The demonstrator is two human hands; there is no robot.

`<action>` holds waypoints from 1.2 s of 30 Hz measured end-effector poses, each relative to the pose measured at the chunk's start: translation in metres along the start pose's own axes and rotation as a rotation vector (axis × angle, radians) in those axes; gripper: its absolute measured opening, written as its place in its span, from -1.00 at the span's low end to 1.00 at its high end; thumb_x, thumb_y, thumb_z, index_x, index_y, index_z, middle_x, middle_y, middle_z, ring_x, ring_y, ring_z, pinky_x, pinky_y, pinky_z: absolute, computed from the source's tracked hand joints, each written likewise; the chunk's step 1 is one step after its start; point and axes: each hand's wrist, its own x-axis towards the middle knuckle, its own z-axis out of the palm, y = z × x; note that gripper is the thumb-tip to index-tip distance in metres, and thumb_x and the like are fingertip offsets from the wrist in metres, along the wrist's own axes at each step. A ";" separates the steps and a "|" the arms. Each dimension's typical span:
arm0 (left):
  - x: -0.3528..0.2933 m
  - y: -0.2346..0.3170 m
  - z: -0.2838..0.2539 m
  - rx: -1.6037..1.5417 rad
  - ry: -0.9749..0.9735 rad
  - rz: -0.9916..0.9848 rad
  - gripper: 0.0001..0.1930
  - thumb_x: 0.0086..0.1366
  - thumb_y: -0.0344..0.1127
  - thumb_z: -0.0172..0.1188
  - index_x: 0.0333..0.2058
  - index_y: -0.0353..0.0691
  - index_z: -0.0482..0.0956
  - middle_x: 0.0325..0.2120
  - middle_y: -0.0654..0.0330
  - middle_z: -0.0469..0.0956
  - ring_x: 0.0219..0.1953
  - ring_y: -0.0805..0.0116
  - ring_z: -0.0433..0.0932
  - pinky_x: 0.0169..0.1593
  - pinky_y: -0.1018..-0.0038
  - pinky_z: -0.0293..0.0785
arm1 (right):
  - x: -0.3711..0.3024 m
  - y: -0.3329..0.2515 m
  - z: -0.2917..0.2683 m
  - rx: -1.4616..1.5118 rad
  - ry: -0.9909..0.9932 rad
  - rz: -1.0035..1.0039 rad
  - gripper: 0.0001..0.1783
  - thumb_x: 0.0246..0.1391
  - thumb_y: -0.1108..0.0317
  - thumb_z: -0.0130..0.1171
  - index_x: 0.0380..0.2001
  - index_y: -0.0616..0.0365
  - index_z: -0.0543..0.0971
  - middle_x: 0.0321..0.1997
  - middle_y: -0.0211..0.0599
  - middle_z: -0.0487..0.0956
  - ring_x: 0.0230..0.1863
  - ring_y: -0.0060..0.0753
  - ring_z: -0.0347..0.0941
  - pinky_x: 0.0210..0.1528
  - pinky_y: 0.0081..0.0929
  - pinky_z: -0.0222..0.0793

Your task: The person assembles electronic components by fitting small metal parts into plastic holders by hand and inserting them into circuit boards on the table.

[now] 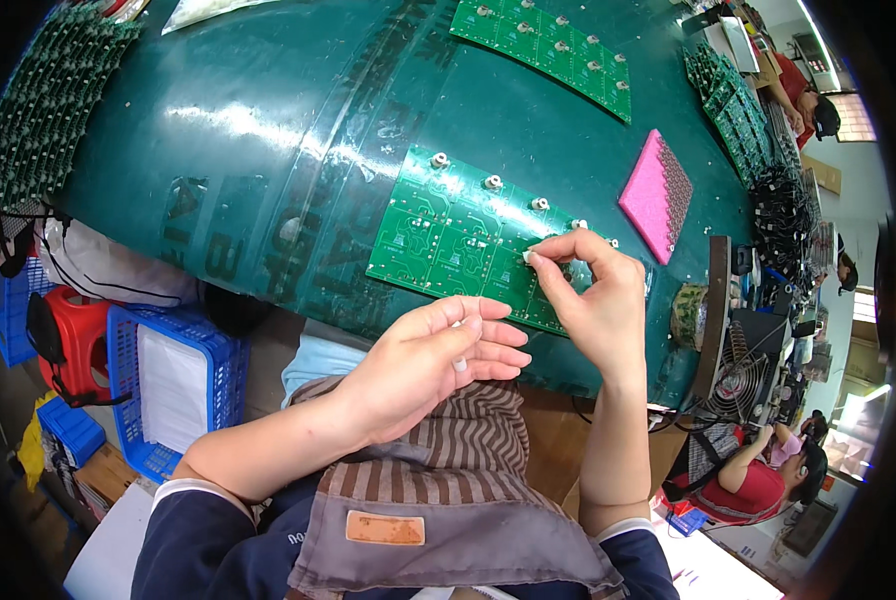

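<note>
A green circuit board (438, 262) lies on the table in front of me, with a row of metal cylindrical parts (493, 182) along its far edge. My right hand (603, 310) is over the board's right half, thumb and forefinger pinched on a small white part (529, 257) at the board's surface. Whether that part touches the board I cannot tell. Just off the near edge, my left hand (418, 365) is half curled, palm turned up, with small white pieces (459, 365) in it. Its fingers partly hide them.
A green mat (248, 190) covers the table. Further off lie another circuit board (548, 45) and a pink foam block (648, 190) with rows of small metal parts. Stacked boards (53, 110) stand far left. Blue crates (223, 375) and a red stool (73, 340) are below left; people sit at right.
</note>
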 end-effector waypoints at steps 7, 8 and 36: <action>0.000 0.003 -0.005 0.002 -0.079 -0.047 -0.67 0.35 -0.25 -0.14 -0.07 -0.40 0.33 -0.32 0.10 0.44 -0.26 0.36 0.48 -0.15 0.51 0.43 | 0.003 -0.005 -0.003 -0.060 -0.041 0.013 -0.93 -0.15 0.50 0.20 -0.52 0.27 0.54 -0.51 -0.21 0.56 -0.46 -0.37 0.53 -0.38 -0.51 0.40; 0.000 0.003 -0.006 0.007 -0.069 -0.035 -0.69 0.34 -0.28 -0.14 -0.09 -0.41 0.36 -0.36 0.16 0.44 -0.29 0.38 0.48 -0.19 0.52 0.43 | 0.003 -0.005 -0.003 -0.061 -0.043 0.013 -0.93 -0.15 0.50 0.20 -0.52 0.27 0.54 -0.51 -0.21 0.56 -0.46 -0.37 0.53 -0.38 -0.51 0.40; 0.001 0.004 -0.007 0.149 0.001 0.012 -0.80 0.28 -0.34 0.02 -0.21 -0.34 0.48 -0.36 0.18 0.51 -0.33 0.49 0.48 -0.25 0.59 0.40 | -0.014 0.008 0.008 -0.141 0.146 -0.229 -0.85 -0.28 0.54 0.28 -0.54 0.17 0.53 -0.35 -0.24 0.55 -0.26 -0.27 0.45 -0.21 -0.42 0.36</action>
